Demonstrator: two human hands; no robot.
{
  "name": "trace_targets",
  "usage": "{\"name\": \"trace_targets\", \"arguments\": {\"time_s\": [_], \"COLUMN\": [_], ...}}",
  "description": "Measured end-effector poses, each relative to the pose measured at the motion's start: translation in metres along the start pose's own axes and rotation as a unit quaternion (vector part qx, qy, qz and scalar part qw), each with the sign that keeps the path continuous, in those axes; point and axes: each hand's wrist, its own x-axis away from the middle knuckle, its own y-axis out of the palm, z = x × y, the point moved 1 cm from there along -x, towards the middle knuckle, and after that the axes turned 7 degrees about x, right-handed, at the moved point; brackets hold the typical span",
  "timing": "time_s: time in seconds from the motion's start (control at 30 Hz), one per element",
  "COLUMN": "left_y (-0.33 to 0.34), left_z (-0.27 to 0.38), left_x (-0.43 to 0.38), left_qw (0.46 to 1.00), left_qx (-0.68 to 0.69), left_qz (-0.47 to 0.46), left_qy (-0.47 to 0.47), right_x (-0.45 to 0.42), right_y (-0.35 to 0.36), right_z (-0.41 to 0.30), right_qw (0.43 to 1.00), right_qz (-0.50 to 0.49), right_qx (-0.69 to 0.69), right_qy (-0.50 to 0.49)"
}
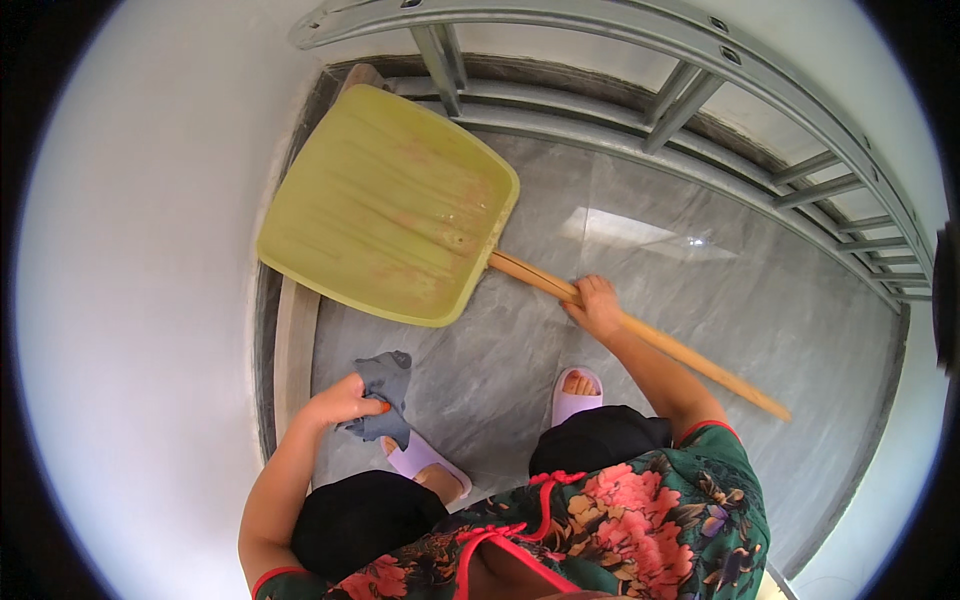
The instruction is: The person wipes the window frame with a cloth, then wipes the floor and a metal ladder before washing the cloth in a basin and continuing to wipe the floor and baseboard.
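Observation:
My right hand (598, 307) is closed round the wooden handle (697, 360) of a wide shovel, a little way behind its blade. The yellow-green shovel blade (382, 210), apparently plastic, faces up at the upper left and bears reddish smears and dark streaks. In my left hand (339, 403), lower left, is a crumpled grey cloth (386, 390), pinched between thumb and fingers. The cloth hangs above one of my slippers, apart from the shovel.
A metal ladder (585, 124) lies along the far wall. Beside the left white wall (150, 225) a pale wooden board (296, 352) runs partly under the blade. My pink slippers (574, 397) stand on grey marbled floor tiles (487, 360).

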Motion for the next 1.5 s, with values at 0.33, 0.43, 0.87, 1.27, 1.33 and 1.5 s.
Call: {"name": "trace_targets", "arguments": {"time_s": [0.33, 0.43, 0.87, 1.27, 1.33, 1.5], "left_y": [0.014, 0.013, 0.017, 0.011, 0.01, 0.02], "left_z": [-0.001, -0.006, 0.003, 0.017, 0.015, 0.038], "left_x": [0.007, 0.002, 0.004, 0.001, -0.003, 0.0], "left_qw": [0.999, 0.997, 0.988, 0.98, 0.978, 0.979], "left_qx": [-0.011, -0.065, -0.126, -0.19, -0.196, -0.202], "left_qz": [0.007, -0.009, -0.001, -0.016, -0.022, -0.004], "left_qy": [-0.029, -0.045, -0.087, -0.057, -0.061, -0.042], "right_x": [0.076, 0.107, 0.172, 0.167, 0.165, 0.161], "right_y": [-0.035, -0.044, -0.1, -0.102, -0.101, -0.104], "right_z": [0.007, 0.022, 0.068, 0.104, 0.109, 0.116], "right_qw": [0.999, 0.999, 0.993, 0.99, 0.989, 0.986], "right_qz": [-0.006, 0.004, 0.018, 0.058, 0.058, 0.068], "right_qx": [-0.018, -0.013, 0.049, 0.048, 0.047, 0.043], "right_qy": [0.026, 0.035, 0.108, 0.121, 0.131, 0.144]}}
